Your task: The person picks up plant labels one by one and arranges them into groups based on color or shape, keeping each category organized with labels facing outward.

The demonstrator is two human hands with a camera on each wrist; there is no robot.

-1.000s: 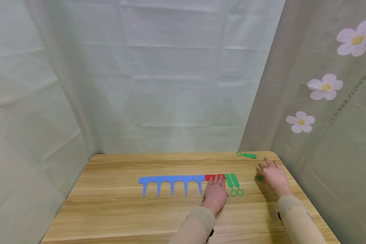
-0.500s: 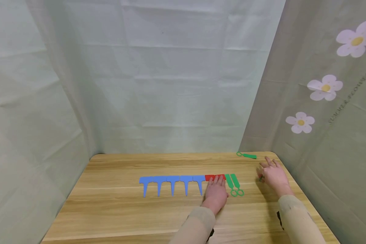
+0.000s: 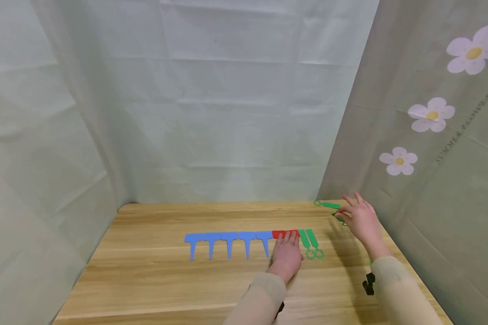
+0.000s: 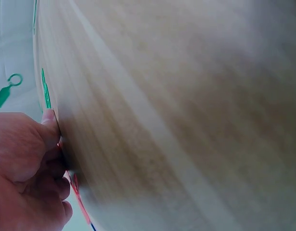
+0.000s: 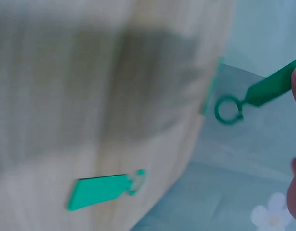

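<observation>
My left hand [image 3: 286, 255] lies on the table with its fingers extended over two red plant labels [image 3: 279, 234], whose lower parts are hidden under it. To its left, several blue T-shaped plant labels [image 3: 229, 239] form a row. Two green ring-ended plant labels [image 3: 312, 239] lie just right of that hand. Above the back right of the table, my right hand [image 3: 362, 221] pinches another green ring-ended label [image 5: 273, 87] by its flat end. In the left wrist view, the left thumb [image 4: 51, 126] is close to the green labels in the row.
One green label [image 3: 330, 205] lies near the table's back edge. Another green label [image 5: 100, 190] rests on the table in the right wrist view, mostly hidden by the right arm in the head view. Fabric walls [image 3: 244, 113] stand behind and beside the wooden table [image 3: 154, 280].
My right hand has risen and moved toward the back of the table, lifting a green label off the surface. The left hand stays on the red labels.
</observation>
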